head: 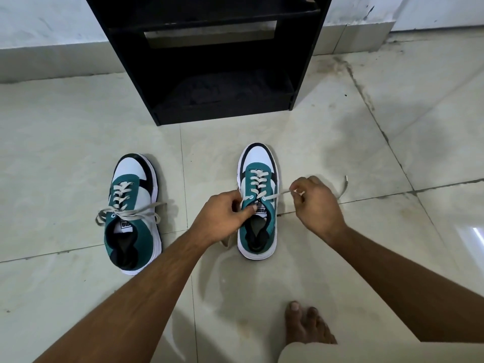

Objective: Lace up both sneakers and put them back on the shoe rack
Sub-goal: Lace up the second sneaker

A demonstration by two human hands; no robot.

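Right sneaker (258, 205) at frame centre, laced to top eyelets, not tied. Your left hand (225, 214) braces its tongue, fingers curled together against collar. Your right hand (315, 203) has fingers pinched on lace (279, 196), drawn taut toward frame right. Left sneaker (133, 213) at centre left, bow tied. Shoe rack (209, 61) at upper centre, shelves bare. Risk: uneven pull leaves lace ends unequal; shoe may skid on tile floor (78, 284) if your brace slackens.

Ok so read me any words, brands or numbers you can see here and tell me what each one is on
"PUMA", upside down from this view: tongue label of the right sneaker, beside the left hand.
Tongue label of the left sneaker: partly hidden, only upside-down letters "UM" show.
Shoe rack: no text.
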